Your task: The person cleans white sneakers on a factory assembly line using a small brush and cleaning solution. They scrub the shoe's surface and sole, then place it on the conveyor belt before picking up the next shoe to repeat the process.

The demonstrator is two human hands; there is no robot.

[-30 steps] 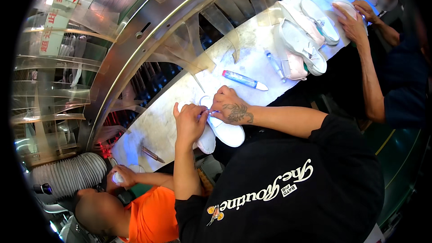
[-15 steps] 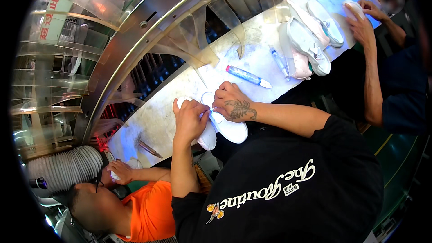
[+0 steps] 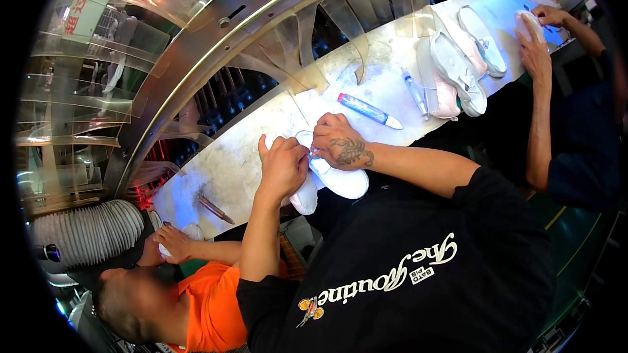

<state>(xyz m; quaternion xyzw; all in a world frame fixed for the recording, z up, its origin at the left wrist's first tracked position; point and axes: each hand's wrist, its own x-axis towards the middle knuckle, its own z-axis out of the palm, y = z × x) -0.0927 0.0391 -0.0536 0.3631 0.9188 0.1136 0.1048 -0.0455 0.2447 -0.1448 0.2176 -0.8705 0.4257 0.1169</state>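
Observation:
A white shoe (image 3: 345, 182) lies at the table's near edge, its toe toward me. Both my hands are bent over its opening, fingertips meeting there. My left hand (image 3: 285, 167) is closed in a pinch at the shoe's upper, with one finger sticking up. From the other side, my right hand (image 3: 336, 142), tattooed at the wrist, also pinches the upper. The fingers hide whatever small part lies between them. Beneath my left hand a second white shoe (image 3: 305, 197) shows partly. Past my right hand lies a blue tube with a red end and white tip (image 3: 369, 110).
A slimmer clear-blue tube (image 3: 415, 93) lies farther right, beside several white and pink shoes (image 3: 454, 68). Left on the table (image 3: 226, 186) is a brown-handled tool (image 3: 216, 210). Clear plastic strips (image 3: 350, 33) hang behind. Co-workers handle shoes at both ends; a ribbed hose (image 3: 91, 235) is lower left.
The whole view has shifted slightly. Both my hands keep pinching at the shoe's upper, with little change in grip. The right-hand co-worker's hands have moved a little on their shoe.

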